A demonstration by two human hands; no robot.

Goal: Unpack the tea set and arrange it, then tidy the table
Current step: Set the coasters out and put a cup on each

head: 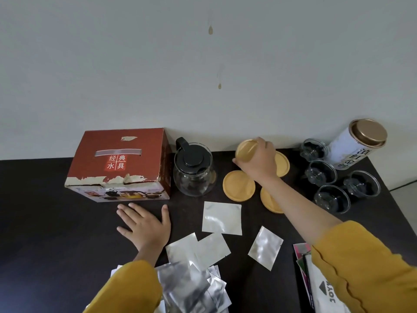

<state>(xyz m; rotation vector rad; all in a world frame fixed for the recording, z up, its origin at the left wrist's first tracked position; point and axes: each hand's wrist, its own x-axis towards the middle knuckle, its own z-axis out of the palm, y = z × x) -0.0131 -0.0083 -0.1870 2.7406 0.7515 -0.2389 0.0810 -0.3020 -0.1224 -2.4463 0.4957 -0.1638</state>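
Note:
My right hand (pixel 259 160) grips a round wooden coaster (pixel 246 150), tilted up near the wall. Three more wooden coasters lie flat beneath it: one (pixel 238 185) at the left, one (pixel 283 163) behind my hand, one (pixel 269 201) partly under my forearm. A glass teapot (pixel 193 171) with a black lid stands left of them. Beside the teapot is the red cardboard box (pixel 118 166). Several small glass cups (pixel 320 172) stand at the right. My left hand (pixel 145 224) rests flat and spread on the dark table (pixel 45 222), holding nothing.
Several silver foil sachets (pixel 222 218) lie scattered at the front centre, with a pile (pixel 191 283) near my left sleeve. A white tea tin (pixel 358 143) with a gold lid leans at the back right. Printed packets (pixel 316 290) lie at the front right. A wall borders the table's far edge.

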